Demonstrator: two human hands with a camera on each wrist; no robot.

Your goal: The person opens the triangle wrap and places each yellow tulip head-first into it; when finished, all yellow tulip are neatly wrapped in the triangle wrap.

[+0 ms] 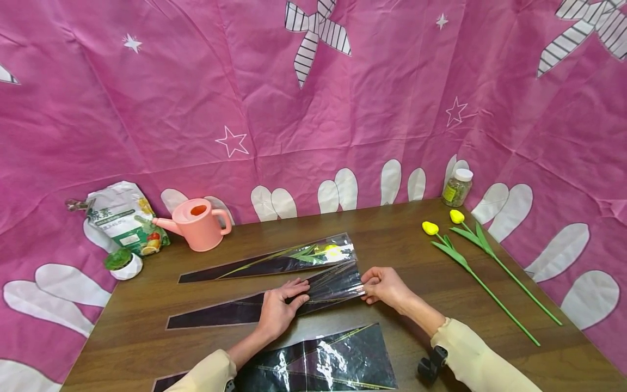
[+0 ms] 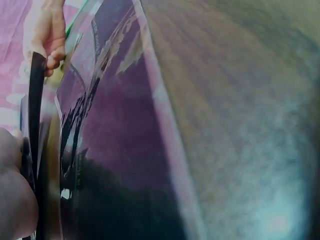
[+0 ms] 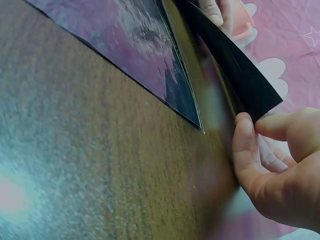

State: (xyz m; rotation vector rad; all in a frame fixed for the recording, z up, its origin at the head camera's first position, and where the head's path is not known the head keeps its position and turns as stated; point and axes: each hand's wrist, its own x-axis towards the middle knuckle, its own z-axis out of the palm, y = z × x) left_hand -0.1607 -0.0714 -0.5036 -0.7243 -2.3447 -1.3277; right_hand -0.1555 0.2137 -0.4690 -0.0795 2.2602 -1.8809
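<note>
A tapered black flower wrapping sleeve (image 1: pixel 338 284) with a clear, shiny front lies across the middle of the table. My left hand (image 1: pixel 278 311) rests on its middle, fingers and thumb spread over the film. At the wide right end, my right hand (image 1: pixel 386 287) pinches the edge between thumb and fingers. The right wrist view shows that black edge (image 3: pixel 250 82) bent up from the table at the fingertips. Just behind lies a matching sleeve (image 1: pixel 264 267) with a yellow tulip (image 1: pixel 333 251) inside. Nearest me is another black sleeve (image 1: pixel 350 356), partly hidden by my left forearm.
Two yellow tulips (image 1: pixel 470 267) (image 1: pixel 495 256) with green stems lie at the right. A pink watering can (image 1: pixel 198 228), a printed bag (image 1: pixel 127 218) and a small potted plant (image 1: pixel 128 267) stand at the back left. A white-lidded jar (image 1: pixel 458 189) is at the back right, before a pink curtain (image 1: pixel 303 120).
</note>
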